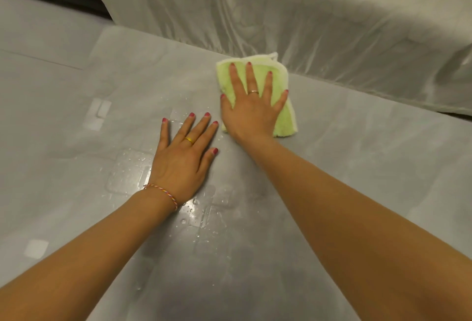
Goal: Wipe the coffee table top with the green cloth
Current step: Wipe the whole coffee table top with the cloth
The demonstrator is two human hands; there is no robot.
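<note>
The grey glossy coffee table top point(344, 167) fills most of the view. A folded light green cloth point(284, 119) with a pale edge lies on it near the far edge. My right hand point(252, 111) presses flat on the cloth with its fingers spread. My left hand point(184, 157) rests flat on the bare table beside it, fingers apart, holding nothing. Water drops point(194, 208) glisten on the surface around and below my left wrist.
A piece of furniture under a clear plastic cover point(306, 14) stands right behind the table's far edge. The grey tiled floor point(38, 39) shows at the left. Pale square reflections point(98, 113) sit on the table's left part.
</note>
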